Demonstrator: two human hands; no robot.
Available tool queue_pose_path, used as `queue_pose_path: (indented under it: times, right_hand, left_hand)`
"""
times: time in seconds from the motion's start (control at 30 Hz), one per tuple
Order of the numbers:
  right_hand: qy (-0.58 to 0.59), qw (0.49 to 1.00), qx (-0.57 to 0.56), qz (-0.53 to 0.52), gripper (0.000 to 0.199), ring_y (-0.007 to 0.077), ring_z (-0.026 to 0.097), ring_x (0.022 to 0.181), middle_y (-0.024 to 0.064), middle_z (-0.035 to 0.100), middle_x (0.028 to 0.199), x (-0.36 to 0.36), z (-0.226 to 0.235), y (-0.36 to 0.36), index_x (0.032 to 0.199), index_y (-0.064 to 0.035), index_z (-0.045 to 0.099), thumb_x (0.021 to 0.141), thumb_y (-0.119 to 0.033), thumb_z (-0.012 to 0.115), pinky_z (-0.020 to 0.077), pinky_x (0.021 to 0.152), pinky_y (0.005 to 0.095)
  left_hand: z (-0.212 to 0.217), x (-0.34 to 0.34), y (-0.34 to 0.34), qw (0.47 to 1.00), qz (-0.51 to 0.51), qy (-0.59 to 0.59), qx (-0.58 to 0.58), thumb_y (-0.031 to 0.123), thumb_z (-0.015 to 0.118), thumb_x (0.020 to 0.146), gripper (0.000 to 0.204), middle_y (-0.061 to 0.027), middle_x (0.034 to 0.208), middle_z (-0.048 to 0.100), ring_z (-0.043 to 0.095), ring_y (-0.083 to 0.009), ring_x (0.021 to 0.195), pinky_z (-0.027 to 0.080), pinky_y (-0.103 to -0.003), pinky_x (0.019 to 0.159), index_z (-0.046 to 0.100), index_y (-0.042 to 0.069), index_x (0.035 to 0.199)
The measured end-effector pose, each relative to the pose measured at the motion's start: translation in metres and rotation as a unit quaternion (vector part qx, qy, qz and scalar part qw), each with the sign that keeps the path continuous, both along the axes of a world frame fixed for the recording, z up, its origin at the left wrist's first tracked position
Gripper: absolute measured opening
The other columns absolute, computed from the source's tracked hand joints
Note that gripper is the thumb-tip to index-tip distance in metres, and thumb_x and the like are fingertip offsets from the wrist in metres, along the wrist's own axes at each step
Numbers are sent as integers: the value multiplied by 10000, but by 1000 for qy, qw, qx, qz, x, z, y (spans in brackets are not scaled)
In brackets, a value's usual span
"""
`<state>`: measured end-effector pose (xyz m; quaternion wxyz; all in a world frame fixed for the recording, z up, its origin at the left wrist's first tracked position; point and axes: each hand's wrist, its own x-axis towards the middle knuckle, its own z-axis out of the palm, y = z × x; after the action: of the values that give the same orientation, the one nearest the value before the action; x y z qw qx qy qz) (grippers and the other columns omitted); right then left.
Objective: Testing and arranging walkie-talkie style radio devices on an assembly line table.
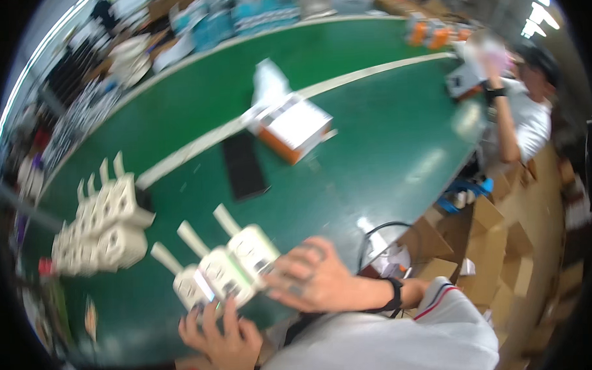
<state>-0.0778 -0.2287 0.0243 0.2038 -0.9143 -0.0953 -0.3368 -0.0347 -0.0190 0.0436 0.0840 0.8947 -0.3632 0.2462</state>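
Note:
Three white plug-like devices with short antennas [222,269] lie side by side at the near edge of the green table [386,149]. My right hand [312,276] rests on their right end, fingers spread over the rightmost device. My left hand [220,334] touches the near end of the left devices from below, fingers up against them. The picture is blurred, so I cannot tell how firmly either hand grips.
A cluster of the same white devices [102,224] lies at the left. A black flat slab [244,166] and an orange-and-white box [295,127] sit mid-table. Another person [525,112] works at the right. Cardboard boxes [500,236] stand below the table edge.

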Motion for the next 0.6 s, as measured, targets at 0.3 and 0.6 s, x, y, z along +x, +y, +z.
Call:
queue_pose_path:
  times: [0.3,0.6]
  right_hand:
    - [-23,999,20,-14,328,220,517,992,63,566,1125,-5,-12,6,1129,-112,629,838,-261,665,384,920,443]
    - [-22,999,23,-8,341,188,550,935,27,567,1083,4,-10,6,1103,-132,662,784,-234,727,417,869,394]
  left_hand:
    - [6,0,-14,999,-12,-40,-14,82,545,761,408,-129,1092,556,485,-342,1058,361,-504,935,651,151,1149]
    - [1,-11,-13,998,58,-13,21,120,525,778,435,-122,1184,521,450,-354,1148,308,-585,977,615,150,1202]
